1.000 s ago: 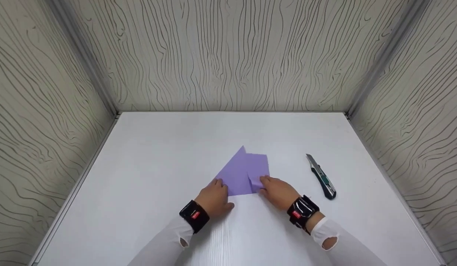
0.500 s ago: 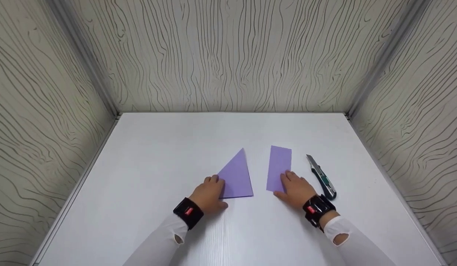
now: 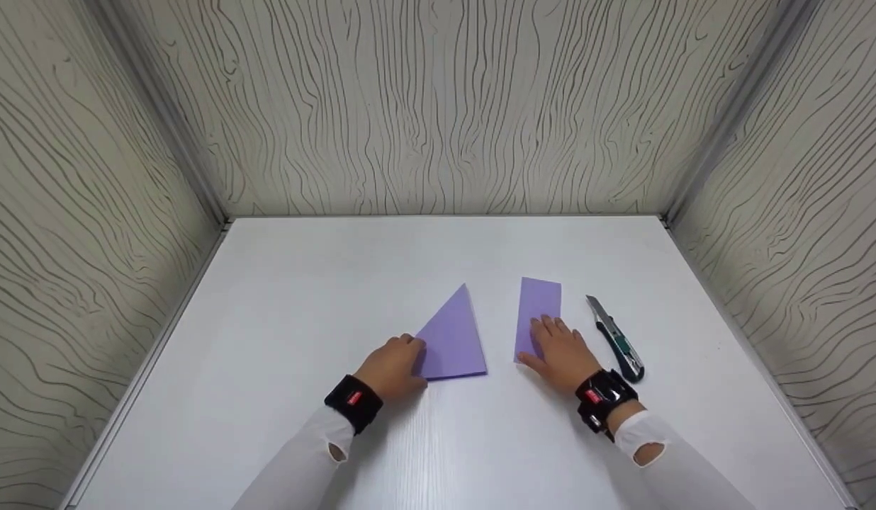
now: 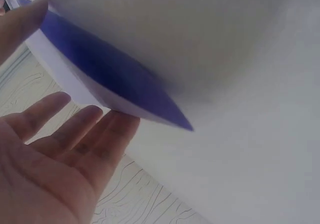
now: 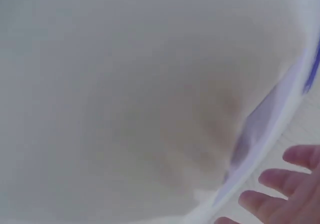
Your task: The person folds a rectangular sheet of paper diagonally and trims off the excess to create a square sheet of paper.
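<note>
My left hand [image 3: 392, 368] grips the left side of a folded purple paper triangle [image 3: 453, 340], thumb at its lower edge and fingers at its slanted edge. In the left wrist view the triangle [image 4: 115, 79] bows apart into layers between thumb and fingertips [image 4: 122, 121]. A separate purple paper strip [image 3: 541, 297] lies to the right, overlapped in the head view by my right hand [image 3: 562, 358] with fingers spread. In the right wrist view the fingers [image 5: 275, 181] are extended, and the strip [image 5: 260, 124] shows as a narrow band beyond them.
A utility knife [image 3: 616, 340] with a dark green handle and its blade out lies just right of the strip. The white table [image 3: 324, 276] is bounded by patterned panels [image 3: 438, 106] at the back and both sides.
The strip and the triangle have come apart: my right hand moved right with the strip, which shifted slightly farther away lately. My left hand slid a little left along the triangle.
</note>
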A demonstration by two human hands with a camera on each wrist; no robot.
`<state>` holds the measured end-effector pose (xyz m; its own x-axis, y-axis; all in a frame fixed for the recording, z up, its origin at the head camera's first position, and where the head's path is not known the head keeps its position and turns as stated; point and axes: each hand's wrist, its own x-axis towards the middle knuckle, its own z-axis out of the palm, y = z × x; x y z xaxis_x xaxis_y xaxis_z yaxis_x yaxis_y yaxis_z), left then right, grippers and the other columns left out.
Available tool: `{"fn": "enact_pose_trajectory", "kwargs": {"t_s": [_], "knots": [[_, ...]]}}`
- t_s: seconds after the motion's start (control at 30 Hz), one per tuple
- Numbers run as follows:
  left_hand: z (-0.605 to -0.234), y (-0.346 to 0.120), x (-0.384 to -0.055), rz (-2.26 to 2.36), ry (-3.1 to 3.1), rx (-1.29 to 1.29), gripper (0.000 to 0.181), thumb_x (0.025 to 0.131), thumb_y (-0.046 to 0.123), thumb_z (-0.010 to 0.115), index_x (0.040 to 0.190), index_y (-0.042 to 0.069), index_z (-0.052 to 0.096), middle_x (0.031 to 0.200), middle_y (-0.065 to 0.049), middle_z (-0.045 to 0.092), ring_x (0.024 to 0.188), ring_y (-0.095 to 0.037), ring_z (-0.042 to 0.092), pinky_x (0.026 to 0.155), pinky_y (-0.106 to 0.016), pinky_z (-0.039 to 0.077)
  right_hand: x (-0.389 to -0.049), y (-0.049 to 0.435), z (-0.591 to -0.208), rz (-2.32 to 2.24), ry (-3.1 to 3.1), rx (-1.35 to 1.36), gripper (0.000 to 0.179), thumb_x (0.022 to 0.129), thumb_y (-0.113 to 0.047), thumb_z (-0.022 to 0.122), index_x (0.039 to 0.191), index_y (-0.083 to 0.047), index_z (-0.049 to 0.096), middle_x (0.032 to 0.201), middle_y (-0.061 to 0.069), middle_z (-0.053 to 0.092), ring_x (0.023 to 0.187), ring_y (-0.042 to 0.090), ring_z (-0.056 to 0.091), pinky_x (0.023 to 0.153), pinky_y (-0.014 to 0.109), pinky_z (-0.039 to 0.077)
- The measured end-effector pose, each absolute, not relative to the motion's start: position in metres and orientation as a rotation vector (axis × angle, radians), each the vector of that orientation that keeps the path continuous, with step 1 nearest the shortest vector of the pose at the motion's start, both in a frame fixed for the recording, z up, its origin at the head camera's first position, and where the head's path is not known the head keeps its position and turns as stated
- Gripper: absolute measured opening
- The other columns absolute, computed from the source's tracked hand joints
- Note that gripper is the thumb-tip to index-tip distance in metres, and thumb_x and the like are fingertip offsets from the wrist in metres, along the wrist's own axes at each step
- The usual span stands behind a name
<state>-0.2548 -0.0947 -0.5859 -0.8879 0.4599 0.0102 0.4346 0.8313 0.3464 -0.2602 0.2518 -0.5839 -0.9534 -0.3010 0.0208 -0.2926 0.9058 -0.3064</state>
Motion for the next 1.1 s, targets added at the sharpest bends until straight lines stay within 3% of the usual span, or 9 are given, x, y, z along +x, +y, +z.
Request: {"fn": "enact_pose_trajectory", "kwargs": {"t_s": [0.17,0.3,0.43,0.47,0.53,0.67,0.87,0.97,1.1], "knots": [[-0.584,-0.091,-0.252,0.51,2.931,0.735,0.042,0.091,0.028,0.086,0.121,0.003,0.071,0.108,-0.009,0.069,0.098,-0.025,0.065,0.091,-0.044,0.06,-0.261,0.221,-0.578,-0.734,2.968,-0.445,0.077,0.111,-0.046,0.058,0.159,0.012,0.041,0.165,0.037,0.041,0.157,0.054,0.037,0.13,0.066,0.029],[-0.582,-0.084,-0.249,0.56,2.905,0.744,0.037,0.096,0.033,0.081,0.118,0.004,0.072,0.103,-0.005,0.067,0.091,-0.02,0.064,0.088,-0.041,0.059,-0.261,0.2,-0.572,-0.897,2.872,-0.334,0.076,0.111,-0.045,0.059,0.159,0.012,0.042,0.159,0.036,0.05,0.152,0.052,0.046,0.128,0.063,0.036],[-0.58,-0.078,-0.247,0.595,2.881,0.767,0.034,0.1,0.035,0.077,0.118,0.006,0.071,0.101,-0.003,0.067,0.088,-0.017,0.064,0.086,-0.038,0.06,-0.264,0.186,-0.568,-1.07,2.763,-0.186,0.077,0.109,-0.045,0.063,0.156,0.013,0.044,0.132,0.027,0.07,0.122,0.039,0.069,0.113,0.057,0.052],[-0.581,-0.077,-0.247,0.602,2.878,0.777,0.034,0.101,0.035,0.076,0.118,0.006,0.071,0.102,-0.003,0.067,0.088,-0.017,0.064,0.086,-0.038,0.06,-0.265,0.183,-0.567,-1.115,2.727,-0.145,0.076,0.108,-0.045,0.064,0.154,0.013,0.046,0.125,0.025,0.072,0.11,0.034,0.073,0.104,0.053,0.057],[-0.582,-0.075,-0.246,0.627,2.868,0.794,0.036,0.102,0.034,0.074,0.123,0.005,0.07,0.106,-0.005,0.069,0.091,-0.018,0.066,0.089,-0.038,0.061,-0.268,0.179,-0.565,-1.208,2.655,-0.051,0.073,0.107,-0.044,0.065,0.149,0.014,0.05,0.113,0.021,0.073,0.087,0.025,0.073,0.085,0.043,0.062],[-0.584,-0.073,-0.243,0.678,2.855,0.81,0.046,0.103,0.034,0.072,0.136,0.002,0.067,0.123,-0.01,0.072,0.105,-0.024,0.073,0.1,-0.041,0.062,-0.27,0.173,-0.56,-1.488,2.412,0.151,0.06,0.107,-0.027,0.068,0.142,0.017,0.049,0.115,0.025,0.071,0.068,0.018,0.07,0.065,0.032,0.063],[-0.584,-0.072,-0.239,0.716,2.848,0.827,0.053,0.104,0.035,0.071,0.144,0.0,0.063,0.139,-0.014,0.069,0.121,-0.03,0.073,0.108,-0.044,0.059,-0.27,0.17,-0.557,-1.823,2.088,0.29,0.053,0.1,0.001,0.065,0.143,0.023,0.043,0.121,0.025,0.057,0.096,0.031,0.072,0.083,0.046,0.068],[-0.583,-0.073,-0.238,0.725,2.848,0.82,0.056,0.104,0.034,0.072,0.146,0.0,0.061,0.142,-0.015,0.067,0.124,-0.031,0.072,0.11,-0.044,0.058,-0.27,0.169,-0.558,-1.808,2.084,0.304,0.046,0.097,0.007,0.063,0.138,0.023,0.047,0.11,0.018,0.052,0.093,0.03,0.068,0.083,0.047,0.068],[-0.583,-0.075,-0.236,0.759,2.836,0.796,0.063,0.102,0.039,0.074,0.149,0.0,0.059,0.146,-0.016,0.064,0.128,-0.031,0.07,0.112,-0.045,0.056,-0.269,0.17,-0.56,-1.695,2.212,0.27,0.019,0.09,0.013,0.061,0.109,0.016,0.058,0.091,0.009,0.047,0.078,0.022,0.059,0.071,0.041,0.069]]}}
